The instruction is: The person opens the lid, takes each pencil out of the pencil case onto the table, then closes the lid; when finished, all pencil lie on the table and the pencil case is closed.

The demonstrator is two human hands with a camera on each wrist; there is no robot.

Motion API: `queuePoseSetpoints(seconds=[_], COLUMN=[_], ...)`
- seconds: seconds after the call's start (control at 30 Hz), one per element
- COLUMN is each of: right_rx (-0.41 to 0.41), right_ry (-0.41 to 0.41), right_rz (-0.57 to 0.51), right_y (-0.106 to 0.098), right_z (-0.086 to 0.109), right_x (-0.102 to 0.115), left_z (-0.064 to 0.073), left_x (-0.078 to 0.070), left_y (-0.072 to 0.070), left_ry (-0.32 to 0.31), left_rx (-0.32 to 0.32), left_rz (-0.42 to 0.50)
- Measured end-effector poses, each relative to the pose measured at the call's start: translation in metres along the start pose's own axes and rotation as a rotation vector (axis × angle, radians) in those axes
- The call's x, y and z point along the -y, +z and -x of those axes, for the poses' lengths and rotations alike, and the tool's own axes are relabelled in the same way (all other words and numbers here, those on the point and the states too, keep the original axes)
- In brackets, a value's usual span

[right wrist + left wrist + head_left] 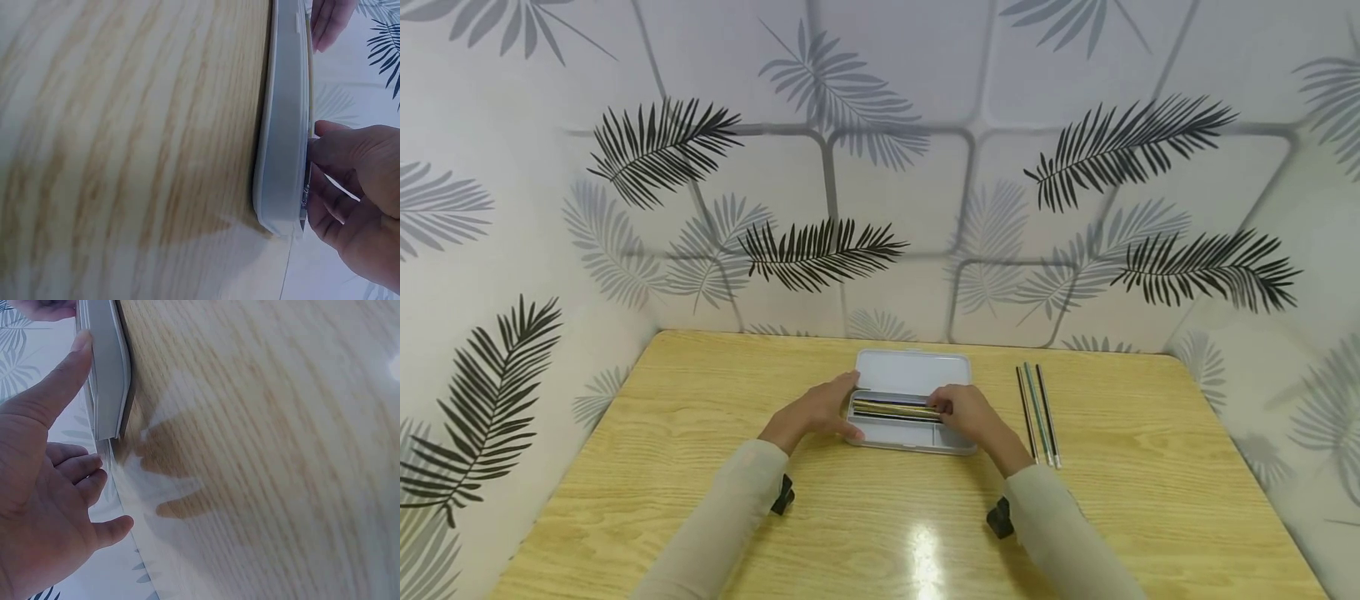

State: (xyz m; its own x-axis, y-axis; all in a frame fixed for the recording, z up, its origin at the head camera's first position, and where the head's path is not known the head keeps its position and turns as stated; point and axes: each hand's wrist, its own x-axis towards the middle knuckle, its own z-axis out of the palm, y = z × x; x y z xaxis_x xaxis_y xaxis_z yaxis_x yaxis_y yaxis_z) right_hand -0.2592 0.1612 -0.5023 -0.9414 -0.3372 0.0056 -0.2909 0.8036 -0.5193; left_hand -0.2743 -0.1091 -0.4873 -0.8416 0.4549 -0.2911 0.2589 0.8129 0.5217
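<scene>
A pale grey pencil case (895, 435) lies on the table with its lid (913, 372) folded back. Several pencils (891, 408), some dark and one gold, lie lengthwise in its rear compartment. At the case's left end is my left hand (822, 408), thumb and fingers spread; in the left wrist view its thumb (65, 372) rests at the rim. My right hand (966, 408) reaches into the right end, where its curled fingers and thumb pinch the pencils' ends. The right wrist view has the right thumb (331, 150) at the rim, with the pencils mostly hidden.
To the right of the case, three pencils (1037, 412) lie side by side on the wood-grain table (700, 383), two dark and one teal. A leaf-patterned wall covering (865, 192) stands behind the table's back edge.
</scene>
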Motion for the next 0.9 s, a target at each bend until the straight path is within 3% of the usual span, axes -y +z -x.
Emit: queuePoseSetpoints(seconds=[0.37, 0.9], right_rx=[-0.117, -0.086], right_ry=[-0.073, 0.088], right_rz=[-0.065, -0.272], right_y=[-0.021, -0.058], right_z=[0.012, 0.043], right_x=[-0.006, -0.043], left_z=[-0.003, -0.002], left_x=[0.002, 0.004], left_y=[0.002, 0.003], left_ry=[-0.004, -0.001], left_rx=[-0.008, -0.013], left_rz=[-0.026, -0.011])
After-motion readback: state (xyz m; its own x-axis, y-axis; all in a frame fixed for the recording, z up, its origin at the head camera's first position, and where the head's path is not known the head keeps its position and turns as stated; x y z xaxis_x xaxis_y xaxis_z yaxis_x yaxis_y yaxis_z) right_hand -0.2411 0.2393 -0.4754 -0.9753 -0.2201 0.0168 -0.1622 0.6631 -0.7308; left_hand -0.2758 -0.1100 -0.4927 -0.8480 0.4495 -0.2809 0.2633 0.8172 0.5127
